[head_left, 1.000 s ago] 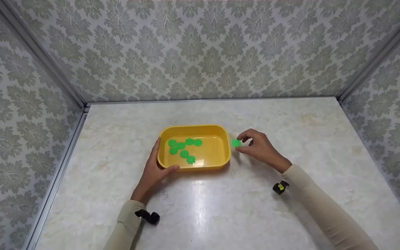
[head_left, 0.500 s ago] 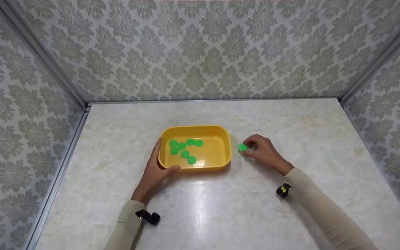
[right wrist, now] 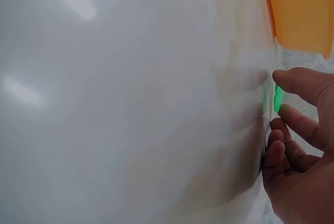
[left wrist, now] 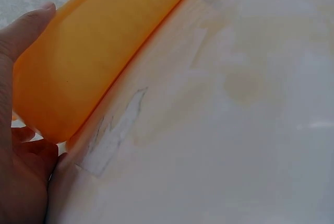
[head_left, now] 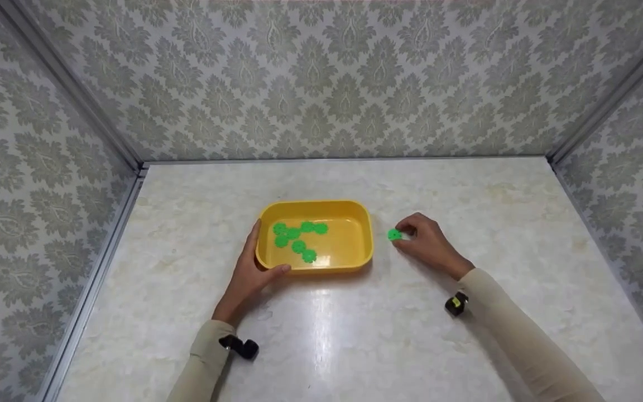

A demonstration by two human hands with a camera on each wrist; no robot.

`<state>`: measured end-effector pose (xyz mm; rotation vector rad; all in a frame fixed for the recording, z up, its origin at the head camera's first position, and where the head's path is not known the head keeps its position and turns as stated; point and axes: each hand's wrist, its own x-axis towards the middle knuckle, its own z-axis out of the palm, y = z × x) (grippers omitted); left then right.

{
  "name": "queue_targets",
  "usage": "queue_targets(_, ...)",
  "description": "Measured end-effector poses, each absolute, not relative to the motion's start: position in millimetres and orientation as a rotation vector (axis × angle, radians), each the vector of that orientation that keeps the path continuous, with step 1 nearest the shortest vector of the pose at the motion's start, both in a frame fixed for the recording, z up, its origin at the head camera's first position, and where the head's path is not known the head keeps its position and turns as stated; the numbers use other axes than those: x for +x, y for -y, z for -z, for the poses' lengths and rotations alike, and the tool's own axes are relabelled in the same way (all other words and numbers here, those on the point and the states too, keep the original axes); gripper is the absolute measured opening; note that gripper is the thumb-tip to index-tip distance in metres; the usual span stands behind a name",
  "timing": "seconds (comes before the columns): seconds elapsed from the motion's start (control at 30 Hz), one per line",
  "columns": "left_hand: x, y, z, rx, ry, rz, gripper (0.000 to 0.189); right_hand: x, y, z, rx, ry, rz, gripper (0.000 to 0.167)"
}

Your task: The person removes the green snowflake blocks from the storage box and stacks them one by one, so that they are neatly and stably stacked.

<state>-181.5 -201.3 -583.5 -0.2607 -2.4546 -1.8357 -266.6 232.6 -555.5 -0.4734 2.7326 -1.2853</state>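
Tray [head_left: 346, 237], yellow and round-cornered, near the middle of the pale, marbled bench [head_left: 388, 340]. Lies open side up, long sides running left to right. Holds seven green discs [head_left: 309, 255] with notched edges, spread over the left and middle of its floor: two at the left, one on the far side of the other; one just right of those; a touching pair farther right, toward the far wall; another touching pair closer to the near wall.

Left hand [head_left: 250, 279] at the near left corner of the tray, gripping it, with fingers along the left wall and thumb at the near rim.

Right hand [head_left: 426, 243] to the right of the tray, pinching one more green piece [head_left: 394, 235] between thumb and forefinger, near the right wall of the tray but apart from it. In the right wrist view, other fingers curled in beside the pinch, low at the bench; reflections of hand and piece on the glossy surface. Cannot make out contact between piece and bench.

Pale left sleeve [head_left: 201, 354] and right sleeve [head_left: 522, 329], each with a black device at the wrist. Leaf-patterned wall [head_left: 344, 78] along the far side, similar panels at left and right, grey metal strips at the edges.
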Motion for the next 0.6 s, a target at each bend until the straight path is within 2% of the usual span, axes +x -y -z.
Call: queue_targets(0.6, -182.4, 201.9, 585.3, -0.267, 2.447, 1.852, 0.122, -267.0, -235.1, 553.9, -0.401, -2.758, 1.253, 0.031)
